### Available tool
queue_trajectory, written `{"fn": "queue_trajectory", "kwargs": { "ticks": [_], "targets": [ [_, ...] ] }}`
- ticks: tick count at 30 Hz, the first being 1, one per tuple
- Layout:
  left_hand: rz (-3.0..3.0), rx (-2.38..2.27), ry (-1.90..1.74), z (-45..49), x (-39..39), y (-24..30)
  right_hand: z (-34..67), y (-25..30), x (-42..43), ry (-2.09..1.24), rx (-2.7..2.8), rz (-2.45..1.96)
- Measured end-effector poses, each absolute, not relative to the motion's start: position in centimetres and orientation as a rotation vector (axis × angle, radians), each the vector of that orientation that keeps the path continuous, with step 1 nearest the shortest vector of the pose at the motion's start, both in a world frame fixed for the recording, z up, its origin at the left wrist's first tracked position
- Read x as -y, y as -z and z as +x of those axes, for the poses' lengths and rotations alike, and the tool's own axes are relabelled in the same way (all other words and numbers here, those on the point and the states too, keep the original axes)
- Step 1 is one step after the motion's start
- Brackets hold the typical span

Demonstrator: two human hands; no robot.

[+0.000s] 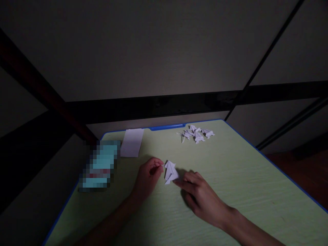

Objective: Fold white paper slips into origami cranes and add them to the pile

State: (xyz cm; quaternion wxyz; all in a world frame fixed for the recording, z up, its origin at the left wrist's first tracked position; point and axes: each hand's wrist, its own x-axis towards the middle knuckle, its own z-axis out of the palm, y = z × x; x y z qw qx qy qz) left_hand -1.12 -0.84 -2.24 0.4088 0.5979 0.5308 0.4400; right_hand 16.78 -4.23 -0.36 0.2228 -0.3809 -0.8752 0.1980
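Note:
A white folded-paper origami frog (170,171) is between my two hands, above the middle of the pale green table. My left hand (148,176) is closed, with thumb and fingertips pinching the frog's left front corner. On the other side, my right hand (201,194) has its index finger against the frog's lower right leg, its other fingers curled in. The exact grip of my right thumb is hidden under the hand. Several finished-looking white paper frogs (198,136) lie in a cluster toward the back right of the table.
The table (243,177) has a blue rim and a blue pen-like bar (167,127) at its back edge. White paper sheets (132,142) lie at the back left. Beside them is a pixelated phone-like rectangle (101,164). Dark-banded cabinet panels (153,51) stand behind.

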Motion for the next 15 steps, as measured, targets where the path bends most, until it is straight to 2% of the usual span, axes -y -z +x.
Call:
{"fn": "queue_trajectory", "kwargs": {
  "ticks": [8,15],
  "targets": [
    [1.58,-1.367,-1.08,-1.01,1.0,1.5,17.11,0.58,4.22,-0.547,2.331,-1.086],
    [1.626,-1.381,-1.053,-0.85,1.15,1.3,16.65,0.16,4.42,-0.491,2.516,-1.133]
  ]
}}
